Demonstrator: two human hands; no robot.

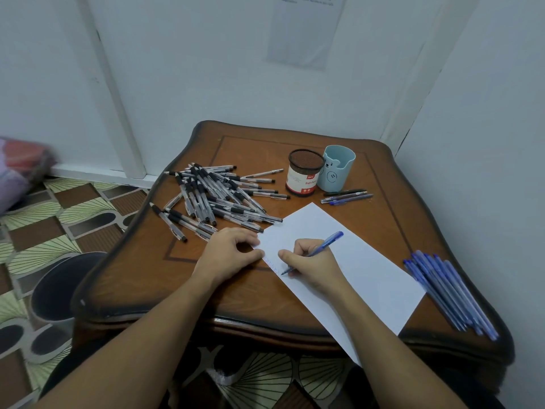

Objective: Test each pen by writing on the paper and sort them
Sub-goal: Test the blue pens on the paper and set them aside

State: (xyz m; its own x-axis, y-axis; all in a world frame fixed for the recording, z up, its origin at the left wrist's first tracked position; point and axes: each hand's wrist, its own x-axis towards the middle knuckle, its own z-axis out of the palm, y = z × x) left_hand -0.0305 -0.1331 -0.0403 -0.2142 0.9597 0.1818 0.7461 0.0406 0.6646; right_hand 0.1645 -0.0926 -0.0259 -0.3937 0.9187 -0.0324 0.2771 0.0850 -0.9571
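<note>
White walls [206,69] meet in a corner behind a carved wooden table [236,293], which stands on a patterned floor [59,216]. A white paper sheet [368,278] runs from the table's centre towards 5 o'clock. Black-grip pens [212,196] are heaped at 10 o'clock and blue pens [451,290] lie in a row at 4. The left hand [227,255] rests loosely curled on the sheet's edge, holding nothing. The right hand [312,267] grips a blue pen [324,245], tip on the sheet.
</note>
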